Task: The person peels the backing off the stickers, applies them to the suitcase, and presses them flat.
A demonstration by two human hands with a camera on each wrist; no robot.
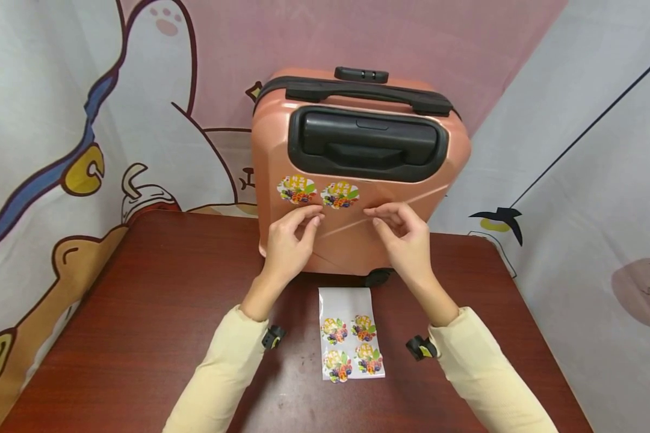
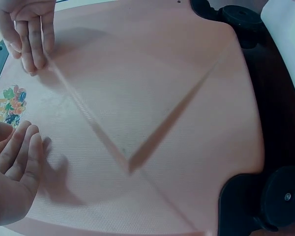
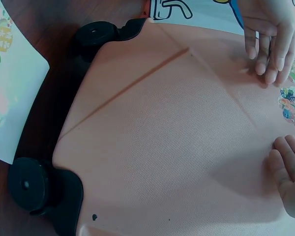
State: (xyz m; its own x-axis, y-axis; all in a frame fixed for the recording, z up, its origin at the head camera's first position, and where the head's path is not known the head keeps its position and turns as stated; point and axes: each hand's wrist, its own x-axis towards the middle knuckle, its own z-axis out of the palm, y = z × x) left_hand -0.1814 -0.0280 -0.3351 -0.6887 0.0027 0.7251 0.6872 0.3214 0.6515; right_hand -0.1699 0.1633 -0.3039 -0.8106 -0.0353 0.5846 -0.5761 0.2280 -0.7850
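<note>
An upright pink hard-shell suitcase (image 1: pixel 346 249) stands on the table, bearing two round fruit stickers side by side. One is the left sticker (image 1: pixel 297 190), the other the right sticker (image 1: pixel 340 196). Just below them is my left hand (image 1: pixel 289 242), fingers loosely bent, fingertips at the right sticker's lower edge and nothing visible between thumb and fingers. My right hand (image 1: pixel 410 242) is close to the shell, to the right of that sticker; its fingers are also loosely bent and nothing shows in them. The left wrist view has both hands near the sticker (image 2: pixel 14 105).
A white sticker sheet (image 1: pixel 344 300) with several fruit stickers lies on the brown table (image 1: pixel 162 313) in front of the suitcase. Black wheels (image 3: pixel 27 184) jut from the suitcase's lower edge. Behind stands a printed curtain (image 1: pixel 390 36). Black straps hang at both wrists.
</note>
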